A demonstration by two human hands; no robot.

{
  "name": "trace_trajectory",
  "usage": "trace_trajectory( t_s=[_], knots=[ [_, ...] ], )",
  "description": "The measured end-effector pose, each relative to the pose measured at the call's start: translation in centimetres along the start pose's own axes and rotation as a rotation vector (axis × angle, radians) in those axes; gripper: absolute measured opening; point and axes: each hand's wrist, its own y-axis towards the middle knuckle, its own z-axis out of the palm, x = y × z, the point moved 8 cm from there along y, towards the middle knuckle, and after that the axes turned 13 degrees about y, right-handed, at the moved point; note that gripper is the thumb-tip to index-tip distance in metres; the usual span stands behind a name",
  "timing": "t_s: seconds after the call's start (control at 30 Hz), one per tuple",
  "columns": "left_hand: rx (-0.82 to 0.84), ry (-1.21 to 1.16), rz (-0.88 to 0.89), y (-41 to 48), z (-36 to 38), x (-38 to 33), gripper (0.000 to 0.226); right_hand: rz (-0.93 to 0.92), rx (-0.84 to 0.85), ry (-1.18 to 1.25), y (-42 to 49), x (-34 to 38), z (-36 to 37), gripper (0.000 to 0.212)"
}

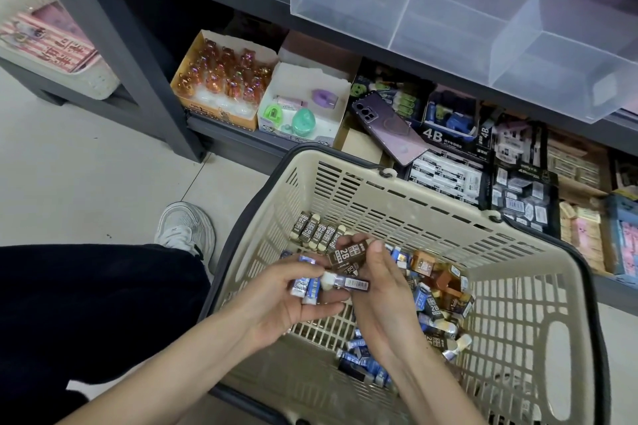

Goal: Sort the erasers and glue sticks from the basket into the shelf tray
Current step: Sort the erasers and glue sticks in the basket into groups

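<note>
Several "2B" erasers [347, 254] in hands [297, 297] [378, 290] (shelf boxes [448, 143]: "4B").

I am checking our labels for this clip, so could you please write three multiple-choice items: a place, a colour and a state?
1. The purple phone lies: A in the basket; B on boxes on the lower shelf; C on the floor.
2. The erasers in the left hand have sleeves that are: A blue; B green; C pink.
3. The right hand is: A open and empty; B gripping brown 2B erasers; C resting flat on the floor.
Answers: 1 B, it rests across the stationery boxes; 2 A, blue wrappers show in its grip; 3 B, its fingers curl round them.
</note>
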Motion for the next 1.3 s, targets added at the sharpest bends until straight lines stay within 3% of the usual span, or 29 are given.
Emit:
trace_trajectory(
  t_s=[0.3, 0.5, 0.73, 0.87, 1.03, 1.13, 1.23, 1.3],
  knots=[
    [-0.179, 0.142, 0.086, 0.1, -1.6, -0.4, 0.038, -0.003, 0.059, -0.090, 0.2, -0.1, 0.3, 0.035],
    [-0.279, 0.286, 0.328, -2.0, -3.2, -5.5, 0.027, 0.019, -0.306, 0.016, 4.2, -0.2, -5.7, 0.028],
    [-0.464, 0.328, 0.656, -4.8, -4.8, -11.3, 0.020, -0.034, -0.385, -0.670, 11.7, -3.6, -8.5, 0.022],
    [-0.492, 0.347, 0.662, -4.4, -5.6, -11.4, 0.020, -0.035, -0.273, -0.967, 14.7, -5.4, -7.1, 0.023],
    [-0.476, 0.356, 0.608, -3.4, -5.9, -10.8, 0.023, -0.024, -0.245, -1.057, 15.4, -5.6, -6.8, 0.031],
    [-0.456, 0.372, 0.578, -3.2, -5.6, -10.7, 0.025, -0.043, -0.237, -0.885, 13.1, -3.7, -5.6, 0.027],
    [-0.419, 0.417, 0.533, -3.0, -5.1, -10.1, 0.022, -0.007, 0.032, -0.456, 8.7, -1.3, -0.8, 0.024],
    [-0.391, 0.452, 0.496, -2.8, -4.7, -9.6, 0.019, -0.007, 0.223, -0.387, 6.1, 0.2, 2.3, 0.030]
  ],
)
